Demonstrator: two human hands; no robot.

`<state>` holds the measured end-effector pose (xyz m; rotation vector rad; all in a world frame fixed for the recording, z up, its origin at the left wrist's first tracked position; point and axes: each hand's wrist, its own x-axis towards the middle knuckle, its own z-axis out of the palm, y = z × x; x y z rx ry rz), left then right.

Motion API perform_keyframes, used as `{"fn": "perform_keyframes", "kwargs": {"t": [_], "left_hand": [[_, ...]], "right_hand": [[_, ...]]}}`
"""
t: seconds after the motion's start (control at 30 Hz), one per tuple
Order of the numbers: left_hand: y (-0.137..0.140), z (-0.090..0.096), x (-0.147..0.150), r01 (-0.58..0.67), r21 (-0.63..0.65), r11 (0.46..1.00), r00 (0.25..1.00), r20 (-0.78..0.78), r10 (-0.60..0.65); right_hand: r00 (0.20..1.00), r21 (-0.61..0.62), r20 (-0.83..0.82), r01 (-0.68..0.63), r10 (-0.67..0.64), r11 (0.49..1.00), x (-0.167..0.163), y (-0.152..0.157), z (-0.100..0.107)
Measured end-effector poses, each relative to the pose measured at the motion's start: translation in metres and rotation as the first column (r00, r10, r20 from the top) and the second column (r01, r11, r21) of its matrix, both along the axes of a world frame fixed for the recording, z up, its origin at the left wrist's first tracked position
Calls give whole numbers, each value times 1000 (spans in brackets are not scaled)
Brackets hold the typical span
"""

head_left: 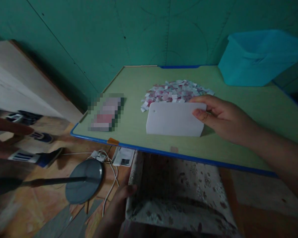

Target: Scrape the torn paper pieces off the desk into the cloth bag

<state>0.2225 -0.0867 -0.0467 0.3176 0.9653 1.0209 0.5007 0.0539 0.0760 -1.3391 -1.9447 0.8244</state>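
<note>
My right hand [221, 115] grips a white plastic scraper [175, 119] by its upper right corner, thumb on the near face. The scraper stands tilted on edge on the table and has a small hole at its upper left. Right behind it lies a heap of small pink and white paper scraps [173, 92]; the scraper hides its near side. Below the table's front edge, my left hand [120, 201] is closed on the left rim of a floral fabric box [188, 216], thumb over the edge. The box's inside is dark.
The pale green table [129, 82] has a blue edge and meets a green wall [144, 36]. A pixelated phone-like object [105, 112] lies left, a teal bin [248, 66] stands back right. On the floor are a round grey base [84, 181], cables, and another person's feet [47, 157].
</note>
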Motion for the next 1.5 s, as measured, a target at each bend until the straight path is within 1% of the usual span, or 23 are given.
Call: {"fn": "perform_keyframes", "kwargs": {"t": [0.07, 0.2, 0.23, 0.27, 0.33, 0.4, 0.43, 0.53, 0.63, 0.7, 0.77, 0.87, 0.97, 1.07, 1.2, 1.3, 1.4, 1.5], "left_hand": [[2, -3, -2, -13, -22, 1000, 1000, -8, 13], [4, -8, -6, 80, -25, 997, 997, -6, -80], [4, -9, -6, 70, -15, 997, 997, -12, -70], [3, -9, -5, 45, -11, 999, 999, -9, -45], [1, -8, -3, -18, -6, 1000, 1000, 13, 18], [0, -7, -1, -20, -12, 1000, 999, 45, 21], [-1, -7, -1, -11, -12, 1000, 999, 53, 11], [-2, -8, -3, 13, 0, 1000, 999, 29, -13], [-3, -7, -5, 32, 43, 999, 999, -5, -32], [-4, -5, -5, 46, 79, 996, 999, -3, -46], [-4, -2, -4, 47, 88, 995, 999, 6, -47], [-5, 1, -2, 32, 84, 996, 999, 26, -34], [-5, -1, -3, 31, 82, 996, 999, 33, -33], [-5, -5, -4, 32, 60, 998, 999, 35, -34], [-4, -6, -3, 22, 64, 998, 999, 38, -24], [-3, -5, -2, 33, 54, 998, 999, 29, -34], [-2, -6, -1, 30, 38, 999, 999, 12, -30], [-2, -6, -2, 12, 1, 1000, 1000, -25, -12]], "right_hand": [[999, 28, -42, 14, -13, 1000, -1, -2, 1], [996, 83, -51, 78, -74, 993, -5, -5, 5], [996, 109, -47, 79, -74, 991, -6, -5, 5], [997, 147, -47, 64, -57, 987, -8, -6, 6], [999, 229, -42, -10, 20, 973, -10, -7, 5], [993, 282, -32, -102, 115, 954, -11, -6, 3], [988, 286, -25, -139, 153, 948, -11, -6, 1], [976, 258, -6, -210, 219, 943, -6, -3, -1], [974, 233, 29, -226, 225, 946, 0, 0, -1], [974, 234, 40, -227, 224, 945, 5, 1, 1], [973, 236, 54, -232, 226, 944, 9, 2, 3], [970, 228, 85, -240, 226, 944, 15, 3, 8], [973, 206, 95, -224, 208, 953, 21, 4, 12], [985, 205, 67, -170, 159, 964, 23, 4, 13], [997, 259, -11, -76, 81, 963, 18, 4, 11], [993, 277, 33, -116, 111, 954, 14, 3, 9], [984, 233, 72, -175, 163, 957, 16, 2, 11], [983, 188, 68, -181, 171, 965, 20, 1, 17]]}}
